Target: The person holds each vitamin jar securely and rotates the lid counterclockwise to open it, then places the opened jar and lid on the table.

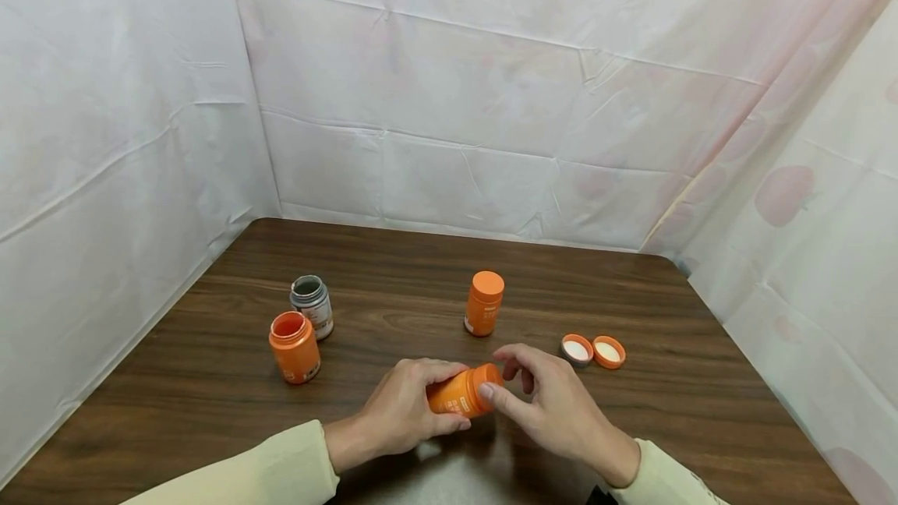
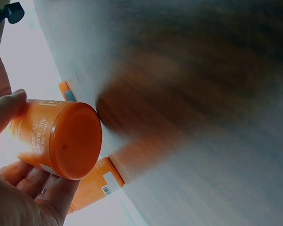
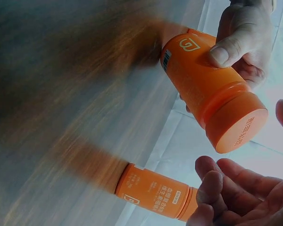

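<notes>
My left hand [image 1: 401, 405] grips an orange pill bottle [image 1: 452, 396] round its body; the bottle lies tilted, its capped end towards the right. In the left wrist view the base of this bottle [image 2: 75, 140] shows. My right hand [image 1: 554, 404] is beside the orange cap [image 3: 237, 121], thumb and fingers spread on either side with a gap to it in the right wrist view. A second orange bottle [image 1: 484, 304], capped, stands upright behind the hands.
On the left stand an uncapped orange bottle [image 1: 295, 349] and an uncapped grey bottle [image 1: 312, 305]. Two loose caps lie upturned to the right, one grey-sided [image 1: 576, 350] and one orange [image 1: 609, 351]. White sheeting [image 1: 421, 100] borders the brown wooden table [image 1: 379, 256].
</notes>
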Motion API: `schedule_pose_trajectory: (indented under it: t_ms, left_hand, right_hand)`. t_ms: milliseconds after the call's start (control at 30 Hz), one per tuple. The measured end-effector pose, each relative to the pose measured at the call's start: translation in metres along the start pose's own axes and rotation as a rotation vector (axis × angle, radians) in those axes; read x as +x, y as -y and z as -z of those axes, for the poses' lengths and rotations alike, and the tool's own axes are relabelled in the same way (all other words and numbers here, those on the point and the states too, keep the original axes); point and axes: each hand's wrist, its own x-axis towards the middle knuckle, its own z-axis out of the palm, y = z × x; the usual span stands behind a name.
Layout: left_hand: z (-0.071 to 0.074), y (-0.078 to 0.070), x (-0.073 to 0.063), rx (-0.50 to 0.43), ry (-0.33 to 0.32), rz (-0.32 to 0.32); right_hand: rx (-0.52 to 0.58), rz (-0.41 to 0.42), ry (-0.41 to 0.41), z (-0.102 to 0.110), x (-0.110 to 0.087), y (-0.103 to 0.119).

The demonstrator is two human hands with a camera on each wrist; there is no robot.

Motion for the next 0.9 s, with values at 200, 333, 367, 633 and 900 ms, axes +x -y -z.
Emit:
schedule_pose_trajectory:
  t_ms: [200, 333, 367, 633, 900]
  left_hand:
    - [0.0005, 0.0, 0.0005, -0.002, 0.006, 0.003]
    - [0.0007, 0.0002, 0.0003, -0.006, 0.011, 0.012]
    - [0.0007, 0.0002, 0.0001, -0.007, 0.013, 0.014]
    - [0.0008, -0.0016, -0.0005, 0.003, 0.003, -0.004]
    - [0.0007, -0.0008, -0.0008, 0.008, 0.008, 0.003]
  right_hand:
    - [0.009, -0.054, 0.043, 0.0014, 0.0008, 0.0025]
    - [0.02, -0.065, 0.069, 0.0011, 0.0008, 0.003]
    - [0.021, -0.064, 0.071, 0.001, 0.0008, 0.0029]
    - [0.017, -0.018, 0.067, 0.0009, 0.0007, 0.0018]
    - [0.004, 0.061, 0.052, 0.001, 0.0, -0.0002]
